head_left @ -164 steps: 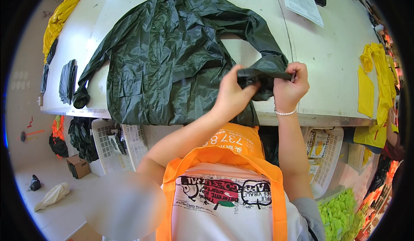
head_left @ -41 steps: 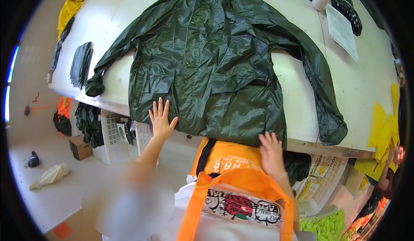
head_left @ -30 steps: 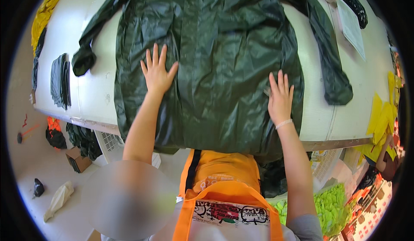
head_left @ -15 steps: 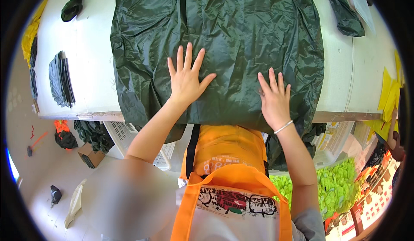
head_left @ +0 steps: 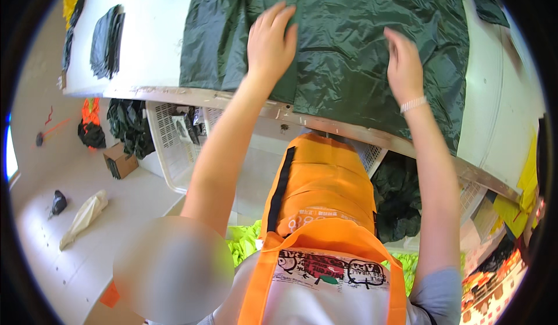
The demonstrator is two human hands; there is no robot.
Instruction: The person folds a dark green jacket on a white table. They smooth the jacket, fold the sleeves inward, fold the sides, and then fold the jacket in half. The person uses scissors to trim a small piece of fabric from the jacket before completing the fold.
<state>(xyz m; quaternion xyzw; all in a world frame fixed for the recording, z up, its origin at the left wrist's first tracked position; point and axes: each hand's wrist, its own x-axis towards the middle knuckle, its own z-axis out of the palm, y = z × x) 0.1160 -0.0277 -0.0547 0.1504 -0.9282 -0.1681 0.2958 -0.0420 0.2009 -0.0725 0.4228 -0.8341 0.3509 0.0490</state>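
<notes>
A dark green garment (head_left: 349, 69) of thin, shiny, creased fabric lies spread on the white table (head_left: 152, 40), its lower hem close to the front edge. My left hand (head_left: 270, 43) is over the left half of the cloth, fingers stretched and near one another, thumb apart. Over the right half, my right hand (head_left: 405, 66) is turned on its side, its fingers loosely bent and slightly blurred. Neither hand shows anything in its grasp. Whether the fingertips touch the fabric is hard to make out.
A folded dark stack (head_left: 107, 41) lies on the table at left. Below the edge are a white plastic basket (head_left: 168, 151), dark green cloth (head_left: 398, 197) and a small cardboard box (head_left: 120, 161). Yellow pieces (head_left: 514, 212) hang at right. My orange apron (head_left: 328, 191) reaches the table.
The garment's hem hung over the table edge and now lies on top. My hands were spread flat; now their fingers are closer together and more bent. The view has shifted.
</notes>
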